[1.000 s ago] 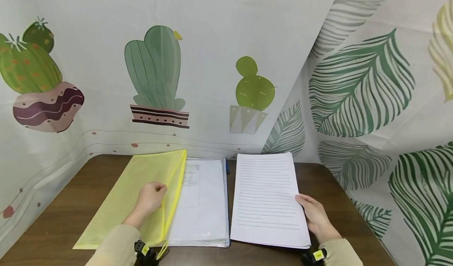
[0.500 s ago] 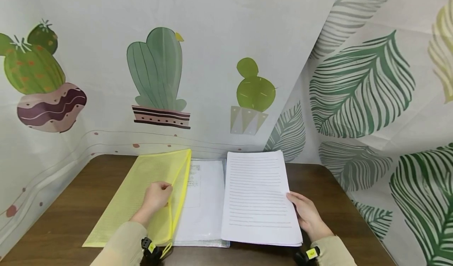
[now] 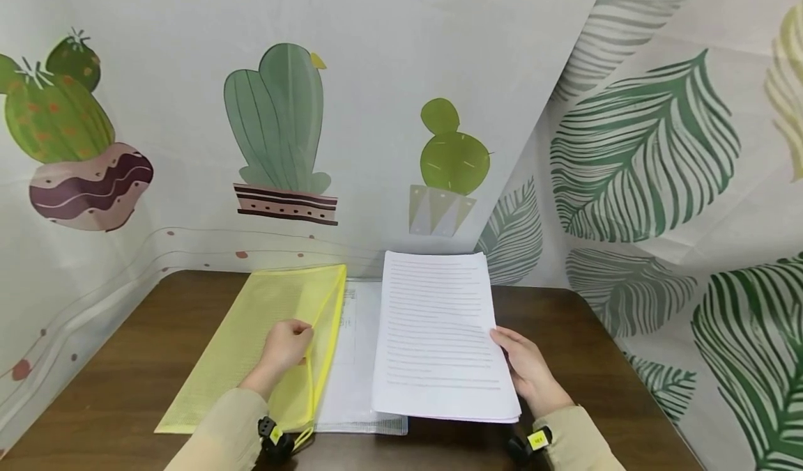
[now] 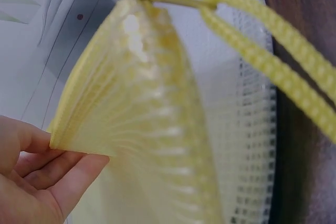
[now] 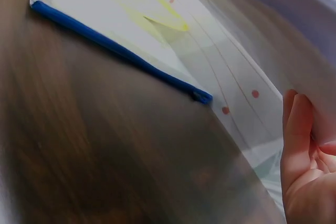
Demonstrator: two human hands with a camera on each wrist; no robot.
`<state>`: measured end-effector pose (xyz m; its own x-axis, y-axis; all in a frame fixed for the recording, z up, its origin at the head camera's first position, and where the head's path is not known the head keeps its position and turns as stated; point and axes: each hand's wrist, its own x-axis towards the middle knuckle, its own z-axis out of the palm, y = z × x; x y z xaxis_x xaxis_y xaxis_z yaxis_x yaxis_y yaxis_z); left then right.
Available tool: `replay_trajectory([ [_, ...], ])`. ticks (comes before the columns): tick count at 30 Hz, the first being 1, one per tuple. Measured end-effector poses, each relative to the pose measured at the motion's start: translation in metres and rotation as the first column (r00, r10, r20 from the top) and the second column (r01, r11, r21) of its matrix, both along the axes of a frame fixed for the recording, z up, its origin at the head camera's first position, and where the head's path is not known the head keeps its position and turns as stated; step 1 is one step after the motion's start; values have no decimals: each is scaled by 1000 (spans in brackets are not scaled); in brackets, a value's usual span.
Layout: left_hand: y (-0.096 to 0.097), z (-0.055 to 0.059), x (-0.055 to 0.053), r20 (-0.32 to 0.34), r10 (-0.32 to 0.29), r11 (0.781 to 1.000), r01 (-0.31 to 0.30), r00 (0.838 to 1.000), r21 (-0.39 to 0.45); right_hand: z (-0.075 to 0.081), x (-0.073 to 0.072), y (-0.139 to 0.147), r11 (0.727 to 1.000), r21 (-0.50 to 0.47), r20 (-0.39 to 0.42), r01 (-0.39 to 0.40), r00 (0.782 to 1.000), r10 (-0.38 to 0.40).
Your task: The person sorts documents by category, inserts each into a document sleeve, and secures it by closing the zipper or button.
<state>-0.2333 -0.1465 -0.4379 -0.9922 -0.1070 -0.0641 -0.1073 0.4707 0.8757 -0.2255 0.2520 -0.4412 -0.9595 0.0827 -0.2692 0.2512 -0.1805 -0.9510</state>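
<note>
A yellow mesh zipper pouch (image 3: pixel 232 345) lies on the left of the table, its opening edge raised on the right side. My left hand (image 3: pixel 285 349) pinches that edge between thumb and fingers; the left wrist view shows the mesh (image 4: pixel 157 129) drawn into folds, with a yellow cord loop (image 4: pixel 262 43) at the corner. My right hand (image 3: pixel 530 370) grips the right edge of a stack of lined paper (image 3: pixel 439 338), thumb on top and fingers beneath. The stack is held up, tilted, overlapping a clear document pouch (image 3: pixel 341 387) in the head view.
The clear pouch holds a white printed sheet and has a blue zipper edge (image 5: pixel 115 51), seen in the right wrist view. A brown wooden table (image 3: pixel 125 359) carries everything. Behind it hangs a curtain (image 3: pixel 376 109) printed with cacti and leaves.
My right hand has carried the paper stack left and upward, over the clear pouch. My left hand keeps its pinch on the yellow pouch's edge and appears slightly farther right.
</note>
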Motion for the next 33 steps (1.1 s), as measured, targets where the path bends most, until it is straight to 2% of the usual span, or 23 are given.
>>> replay_trajectory([
  [16,6,-2,1,37,-12,998,10,999,57,-14,-5,-37,994,-84,-17,-66,998,64],
  [21,9,-3,1,24,-10,996,8,1000,84,-20,-7,-50,992,-102,-19,-77,997,76],
  [27,11,-3,0,-1,-13,994,13,1000,111,-30,-8,-59,986,-104,-21,-127,992,126],
  [33,11,1,-1,9,-21,990,19,1000,140,-36,-7,-60,987,-59,2,-149,989,150],
])
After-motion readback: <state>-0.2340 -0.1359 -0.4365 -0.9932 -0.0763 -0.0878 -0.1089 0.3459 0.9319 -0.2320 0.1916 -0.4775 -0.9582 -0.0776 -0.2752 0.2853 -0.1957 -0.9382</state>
